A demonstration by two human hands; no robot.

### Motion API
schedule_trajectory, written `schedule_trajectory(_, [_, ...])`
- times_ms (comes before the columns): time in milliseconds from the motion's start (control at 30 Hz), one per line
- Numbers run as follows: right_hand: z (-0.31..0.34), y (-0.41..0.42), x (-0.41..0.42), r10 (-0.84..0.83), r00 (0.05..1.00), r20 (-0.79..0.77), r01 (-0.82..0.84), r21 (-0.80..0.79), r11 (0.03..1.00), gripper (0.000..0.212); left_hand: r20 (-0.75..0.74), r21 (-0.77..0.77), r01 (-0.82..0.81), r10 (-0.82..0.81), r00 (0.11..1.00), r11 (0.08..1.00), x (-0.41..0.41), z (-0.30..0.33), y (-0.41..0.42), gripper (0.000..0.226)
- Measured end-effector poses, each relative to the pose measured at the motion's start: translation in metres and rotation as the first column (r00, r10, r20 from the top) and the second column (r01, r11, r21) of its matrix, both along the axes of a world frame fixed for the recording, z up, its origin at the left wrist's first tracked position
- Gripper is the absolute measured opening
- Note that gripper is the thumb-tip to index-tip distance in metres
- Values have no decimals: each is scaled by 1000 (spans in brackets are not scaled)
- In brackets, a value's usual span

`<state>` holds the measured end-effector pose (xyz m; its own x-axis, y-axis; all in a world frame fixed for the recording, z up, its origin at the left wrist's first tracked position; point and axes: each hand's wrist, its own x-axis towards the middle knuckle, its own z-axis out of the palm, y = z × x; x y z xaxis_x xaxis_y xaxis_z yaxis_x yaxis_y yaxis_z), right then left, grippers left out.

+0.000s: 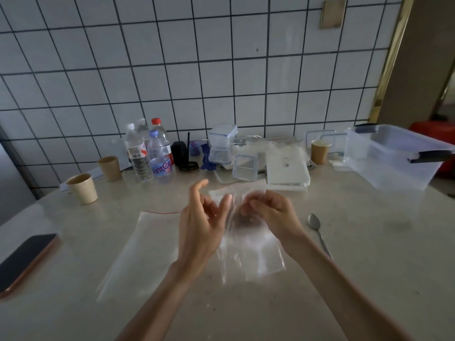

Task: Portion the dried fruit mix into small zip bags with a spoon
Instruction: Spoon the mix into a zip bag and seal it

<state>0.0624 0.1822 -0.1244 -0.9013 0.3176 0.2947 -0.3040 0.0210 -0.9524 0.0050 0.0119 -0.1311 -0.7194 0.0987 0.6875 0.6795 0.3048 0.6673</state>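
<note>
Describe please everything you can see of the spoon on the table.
The spoon looks like plain grey metal, with an oval bowl and a thin straight handle. It lies flat on the pale table, bowl toward the wall, to the right of the right hand. Nothing grips it; its handle end passes behind the right forearm.

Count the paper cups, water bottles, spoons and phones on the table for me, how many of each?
Paper cups: 3
Water bottles: 4
Spoons: 1
Phones: 1
Total: 9
</note>
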Motion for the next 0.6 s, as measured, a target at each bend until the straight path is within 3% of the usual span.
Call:
schedule_trajectory(167, [-17, 11, -10, -28, 999, -30, 29, 46, 999, 33, 333, 60, 52, -69, 940, 997, -27, -6, 4, 34])
schedule_trajectory(267, [-30, 11, -11, -56, 997, -44, 59, 50, 997, 41, 432, 103, 135, -167, 886, 985, -25, -10, 6, 43])
schedule_trajectory(367, [-32, 9, -7, -45, 997, -67, 49, 56, 997, 45, 438, 82, 176, -194, 878, 981, -19, -13, 6, 51])
schedule_trajectory(500, [-20, 4, 3, 11, 992, -126, 6, 135, 991, 32, 375, 79, 242, -254, 892, 967, -11, -14, 1, 36])
schedule_trajectory(567, [-18, 2, 10, 70, 995, -77, -53, 211, 976, 28, 362, 47, 238, -238, 901, 970, -8, -14, 0, 31])
schedule_trajectory(600, [-18, 1, 11, 73, 997, -28, -64, 235, 970, 38, 360, 37, 228, -225, 905, 973, -7, -15, 1, 27])
